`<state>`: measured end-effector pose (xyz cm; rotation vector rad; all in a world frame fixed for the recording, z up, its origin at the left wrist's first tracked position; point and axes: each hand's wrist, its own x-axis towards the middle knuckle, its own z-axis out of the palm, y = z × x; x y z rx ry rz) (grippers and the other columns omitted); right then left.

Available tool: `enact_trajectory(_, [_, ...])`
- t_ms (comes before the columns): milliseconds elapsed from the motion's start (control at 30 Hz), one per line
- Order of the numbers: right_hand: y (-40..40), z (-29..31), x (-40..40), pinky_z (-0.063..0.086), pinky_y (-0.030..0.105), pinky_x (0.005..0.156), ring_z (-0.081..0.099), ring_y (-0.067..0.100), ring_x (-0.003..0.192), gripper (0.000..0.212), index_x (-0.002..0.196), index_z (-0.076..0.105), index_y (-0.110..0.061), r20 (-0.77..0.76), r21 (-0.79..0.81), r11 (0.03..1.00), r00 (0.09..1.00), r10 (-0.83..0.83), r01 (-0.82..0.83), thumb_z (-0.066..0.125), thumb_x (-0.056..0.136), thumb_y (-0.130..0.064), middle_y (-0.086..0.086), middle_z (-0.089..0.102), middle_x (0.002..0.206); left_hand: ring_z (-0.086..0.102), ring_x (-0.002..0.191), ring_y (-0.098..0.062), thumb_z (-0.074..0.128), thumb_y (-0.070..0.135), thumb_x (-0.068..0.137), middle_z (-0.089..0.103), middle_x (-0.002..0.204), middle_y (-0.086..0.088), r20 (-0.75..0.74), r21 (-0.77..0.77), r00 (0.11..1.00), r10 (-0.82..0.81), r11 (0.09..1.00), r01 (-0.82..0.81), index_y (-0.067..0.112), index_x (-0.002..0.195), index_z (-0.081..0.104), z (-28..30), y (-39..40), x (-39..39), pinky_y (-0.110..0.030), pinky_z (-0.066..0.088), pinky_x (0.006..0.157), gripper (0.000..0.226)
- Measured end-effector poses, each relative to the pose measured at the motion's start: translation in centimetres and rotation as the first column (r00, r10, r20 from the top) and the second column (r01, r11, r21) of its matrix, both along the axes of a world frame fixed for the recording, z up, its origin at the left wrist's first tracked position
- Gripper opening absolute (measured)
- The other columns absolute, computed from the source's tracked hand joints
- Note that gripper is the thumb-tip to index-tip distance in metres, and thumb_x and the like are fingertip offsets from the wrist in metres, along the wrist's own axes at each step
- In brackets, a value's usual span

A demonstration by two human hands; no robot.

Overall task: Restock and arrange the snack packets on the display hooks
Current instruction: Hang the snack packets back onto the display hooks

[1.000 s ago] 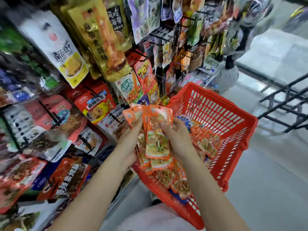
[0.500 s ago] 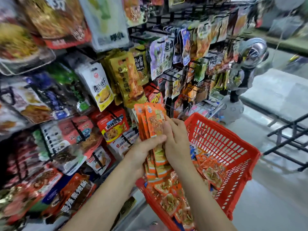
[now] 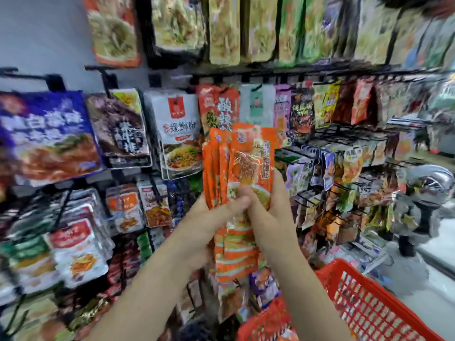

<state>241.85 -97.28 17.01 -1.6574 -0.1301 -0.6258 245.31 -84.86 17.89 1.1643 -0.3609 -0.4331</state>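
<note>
A bunch of orange snack packets [image 3: 246,166] stands upright in front of the display rack, chains of them hanging down below my hands. My left hand [image 3: 209,225] grips the bunch from the left, thumb across its front. My right hand [image 3: 270,212] holds it from the right, fingers curled over the packets. The rack's black hooks [image 3: 248,80] carry many hanging packets behind the bunch. The frame is blurred by motion.
A red plastic basket [image 3: 364,306] sits at the lower right, just below my right forearm. Rows of hanging snack bags fill the wall on the left and above. A shiny round object on a dark stand [image 3: 428,190] is at the right.
Both hands have lifted the orange bunch out of the basket up to the middle row of hooks. My view has swung upward, and the basket has dropped to the lower right.
</note>
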Motion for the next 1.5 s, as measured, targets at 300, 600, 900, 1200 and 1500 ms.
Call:
enact_trajectory(300, [4.7, 8.8, 3.3, 0.052, 0.034, 0.097, 0.061, 0.009, 0.116, 0.072, 0.135, 0.052, -0.019, 0.283, -0.094, 0.995, 0.959, 0.019, 0.008, 0.07, 0.082, -0.064, -0.01, 0.064, 0.124, 0.071, 0.107, -0.039, 0.096, 0.034, 0.057, 0.072, 0.121, -0.016, 0.278, -0.118, 0.898, 0.34, 0.94, -0.32, 0.012, 0.134, 0.059, 9.5, 7.6, 2.4, -0.055, 0.058, 0.086, 0.088])
enact_trajectory(600, [7.4, 16.3, 7.7, 0.047, 0.021, 0.073, 0.065, 0.005, 0.085, 0.024, 0.099, 0.066, -0.018, 0.316, -0.034, 0.993, 0.942, 0.115, -0.11, 0.054, 0.102, -0.038, -0.01, 0.072, 0.086, 0.076, 0.093, -0.032, 0.085, 0.014, 0.066, 0.078, 0.1, -0.01, 0.434, -0.222, 0.712, 0.553, 0.831, -0.51, 0.011, 0.11, 0.074, 16.6, 15.8, 3.7, -0.046, 0.063, 0.073, 0.045])
enact_trajectory(900, [10.7, 23.4, 12.2, 0.022, 0.019, 0.047, 0.029, 0.003, 0.043, 0.049, 0.063, 0.033, -0.019, 0.341, -0.086, 0.989, 0.93, 0.14, -0.117, 0.057, 0.101, -0.037, -0.016, 0.031, 0.043, 0.076, 0.094, -0.03, 0.072, 0.023, 0.073, 0.078, 0.105, -0.008, 0.468, -0.208, 0.67, 0.576, 0.809, -0.55, 0.014, 0.117, 0.069, 20.5, 18.6, 5.7, -0.042, 0.063, 0.073, 0.045])
enact_trajectory(1200, [11.5, 24.6, 14.0, 0.033, 0.035, 0.06, 0.042, 0.021, 0.065, 0.049, 0.092, 0.057, 0.005, 0.275, -0.063, 0.988, 0.949, 0.151, -0.139, 0.056, 0.1, -0.043, 0.013, 0.049, 0.074, 0.075, 0.099, -0.031, 0.073, 0.023, 0.072, 0.077, 0.111, -0.008, 0.445, -0.196, 0.706, 0.552, 0.829, -0.524, 0.015, 0.126, 0.065, 21.3, 19.4, 7.3, -0.047, 0.056, 0.086, 0.055])
enact_trajectory(1500, [11.6, 24.6, 14.3, 0.025, 0.016, 0.046, 0.031, 0.008, 0.049, 0.042, 0.079, 0.047, -0.005, 0.297, -0.062, 0.989, 0.944, 0.145, -0.132, 0.057, 0.101, -0.04, -0.001, 0.033, 0.059, 0.075, 0.099, -0.031, 0.073, 0.024, 0.073, 0.076, 0.114, -0.01, 0.43, -0.184, 0.73, 0.531, 0.843, -0.505, 0.013, 0.131, 0.062, 21.7, 19.4, 7.5, -0.041, 0.063, 0.069, 0.061])
